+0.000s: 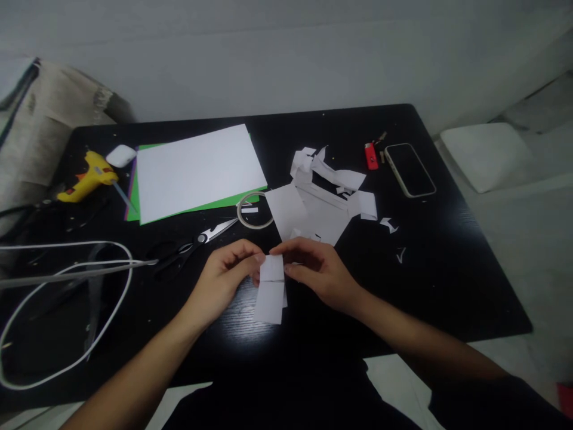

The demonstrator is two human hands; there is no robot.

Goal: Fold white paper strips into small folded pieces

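Near the front middle of the table, my left hand (234, 267) pinches the upper left edge of a folded strip of white paper (269, 298). My right hand (316, 269) closes on the same strip at its upper right edge, thumb and fingers near the top. A crease runs across the strip below the fingers, and a second layer peeks out behind its lower right side. Some fingertips are hidden behind the paper. Just beyond my right hand lie white paper sheets and cut scraps (320, 209). Scissors (201, 237) rest partly open to the left of my left hand.
On the black table (447, 275) are a roll of tape (240, 218), stacked white and green sheets (197, 173), a yellow glue gun (92, 175), a white case (120, 156), a red lighter (370, 156) and a phone (409, 169). A white cable (129, 280) loops at the left.
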